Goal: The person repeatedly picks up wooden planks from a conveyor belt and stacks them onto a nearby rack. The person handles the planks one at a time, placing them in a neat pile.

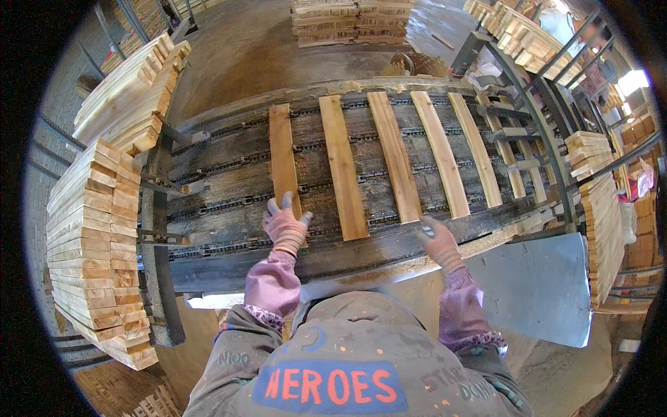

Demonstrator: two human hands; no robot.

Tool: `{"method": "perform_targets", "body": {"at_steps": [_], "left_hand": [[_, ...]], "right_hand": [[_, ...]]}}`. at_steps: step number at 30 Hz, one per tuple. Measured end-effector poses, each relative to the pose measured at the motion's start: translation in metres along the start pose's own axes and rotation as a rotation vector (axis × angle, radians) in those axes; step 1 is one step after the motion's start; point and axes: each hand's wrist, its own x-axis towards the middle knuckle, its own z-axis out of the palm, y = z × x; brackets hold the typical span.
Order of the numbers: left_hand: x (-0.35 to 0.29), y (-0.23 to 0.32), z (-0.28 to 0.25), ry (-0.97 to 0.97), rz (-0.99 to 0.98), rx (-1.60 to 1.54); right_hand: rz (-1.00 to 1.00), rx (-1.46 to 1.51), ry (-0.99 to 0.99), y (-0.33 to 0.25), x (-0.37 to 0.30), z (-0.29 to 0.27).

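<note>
Several narrow wooden boards lie spaced apart across a dark chain conveyor (236,201). My left hand (286,226), in a striped pink glove with grey fingertips, rests at the near end of the leftmost board (281,146), its fingers spread. Right of it lies a second board (342,174), untouched. My right hand (440,242), gloved the same way, is beside the near end of the third board (394,153), fingers stretched toward it; I cannot tell whether they touch. Farther right are a fourth board (441,156) and a fifth board (477,153).
Stacked lumber (87,243) stands at the left beside a dark metal frame (158,264). Another lumber pile (351,24) sits on the floor beyond the conveyor. A bluish metal sheet (535,285) juts out at near right, by more stacked wood (599,236). Metal bars edge both sides.
</note>
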Motion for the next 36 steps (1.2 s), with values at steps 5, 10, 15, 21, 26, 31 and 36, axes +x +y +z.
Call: {"method": "perform_targets", "body": {"at_steps": [5,10,15,21,26,31,36], "left_hand": [[0.035,-0.059,0.002,0.018,0.055,-0.883],[-0.006,-0.021,-0.057,-0.135,0.088,-1.274],[-0.014,0.008,-0.040,0.086,0.326,-1.009],[-0.016,0.060,0.003,-0.079,-0.021,-0.135],[-0.004,0.044,-0.003,-0.125,-0.097,-0.110],[-0.001,0.001,-0.031,-0.386,-0.085,-1.536],[-0.035,0.008,-0.057,-0.627,0.041,-1.820]], "right_hand": [[0.082,-0.296,-0.040,-0.084,0.057,0.014],[0.176,-0.600,-0.038,-0.098,0.088,0.063],[0.070,0.896,-0.308,-0.081,0.093,0.063],[0.256,1.134,-0.375,-0.103,0.057,0.031],[-0.093,0.479,0.032,-0.073,0.065,0.025],[0.271,-0.486,0.033,-0.085,0.072,0.005],[0.271,-0.412,-0.150,-0.088,0.082,-0.001]]}}
